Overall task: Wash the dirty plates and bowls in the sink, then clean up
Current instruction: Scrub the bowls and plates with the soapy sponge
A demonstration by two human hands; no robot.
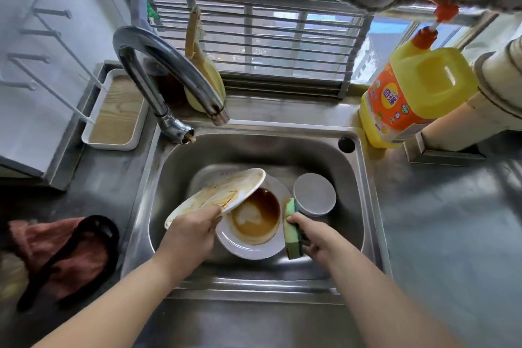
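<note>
The left hand [192,230] holds the stained plate [217,195] by its near rim, thumb curled over the edge, tilting it so its long axis runs up and away to the right above the dirty bowl [254,223] in the sink [350,175]. The right hand [313,237] has its grip wrapped round a green sponge [292,230], standing on end just right of the bowl. The plate's soiled face lies up and left of the sponge, so the right hand is nearer for scrubbing. An upturned grey cup [315,193], probably steel, sits behind the sponge.
</note>
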